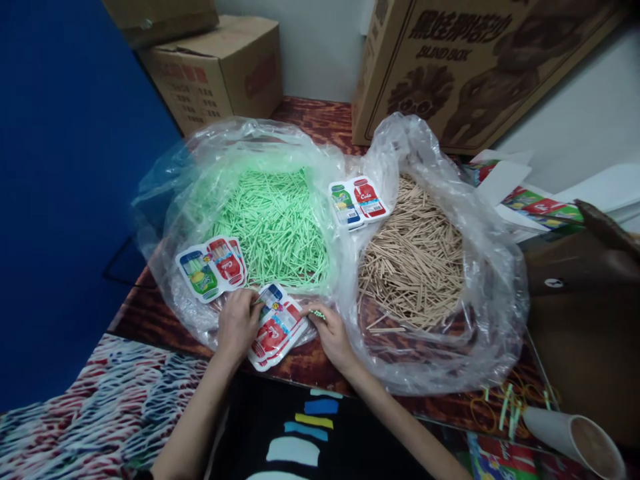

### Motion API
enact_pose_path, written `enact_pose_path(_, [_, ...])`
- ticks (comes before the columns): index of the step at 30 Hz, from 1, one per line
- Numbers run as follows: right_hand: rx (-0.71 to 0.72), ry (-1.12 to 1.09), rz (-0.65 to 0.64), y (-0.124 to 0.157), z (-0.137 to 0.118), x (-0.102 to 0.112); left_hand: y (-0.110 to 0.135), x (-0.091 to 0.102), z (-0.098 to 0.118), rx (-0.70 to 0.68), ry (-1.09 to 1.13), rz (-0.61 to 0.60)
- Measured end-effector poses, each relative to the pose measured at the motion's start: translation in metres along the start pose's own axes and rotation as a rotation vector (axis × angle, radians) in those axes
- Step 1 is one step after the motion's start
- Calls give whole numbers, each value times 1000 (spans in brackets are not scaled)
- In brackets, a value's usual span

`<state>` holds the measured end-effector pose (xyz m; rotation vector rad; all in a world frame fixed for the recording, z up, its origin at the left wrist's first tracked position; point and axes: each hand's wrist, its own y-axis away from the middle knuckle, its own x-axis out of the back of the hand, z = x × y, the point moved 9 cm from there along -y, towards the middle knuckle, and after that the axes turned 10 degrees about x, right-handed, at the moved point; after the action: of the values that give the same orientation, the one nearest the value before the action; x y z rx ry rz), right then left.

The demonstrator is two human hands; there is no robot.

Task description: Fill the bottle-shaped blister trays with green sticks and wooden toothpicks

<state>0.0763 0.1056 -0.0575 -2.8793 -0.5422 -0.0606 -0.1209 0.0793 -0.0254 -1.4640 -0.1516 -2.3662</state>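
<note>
My left hand (239, 323) is closed at the upper left edge of a jar-shaped printed packet (274, 333), its fingertips pinched there. Red "Cola" and blue-green prints cover the packet, which lies tilted at the table's front edge over others like it. On its right side, my right hand (333, 337) curls around a small bundle of green sticks (318, 315), their ends showing beside the thumb. Directly beyond both hands is a heap of thin green sticks (280, 227) in a clear plastic bag (193, 193). More printed packets (210, 267) lie just left of the heap.
A second clear bag (500, 300) at the right holds brown sticks (415, 260). Printed packets (357, 200) rest between the bags. Cardboard boxes (250, 67) stand behind. At the lower right are a paper cup (555, 427) and rubber bands; netted packs (100, 413) sit lower left.
</note>
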Motion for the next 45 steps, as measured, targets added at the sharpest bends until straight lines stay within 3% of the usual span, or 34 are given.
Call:
enact_pose_path(8, [-1, -6, -1, 0, -1, 0, -5, -4, -1, -65, 52, -26])
enact_pose_path(20, [-30, -3, 21, 0, -1, 2, -10, -3, 8, -158, -90, -64])
enact_pose_path(24, [-21, -23, 14, -1, 1, 1, -14, 11, 2, -105, 39, -19])
enact_pose_path(30, [-70, -57, 45, 2, 5, 2, -13, 34, -13, 91, 475, 27])
enact_pose_path(33, [-115, -168, 108, -3, -1, 9, -8, 27, -7, 130, 682, -63])
enact_pose_path(37, [-154, -442, 295, -29, -27, 34, 3, 5, 21, 107, 840, -243])
enact_pose_path(41, [-203, -768, 234, -61, -56, 33, 11, -19, 51, 103, 932, -407])
enact_pose_path(45, [-315, -889, 148, -64, -61, 18, 13, -30, 67, 133, 1012, -457])
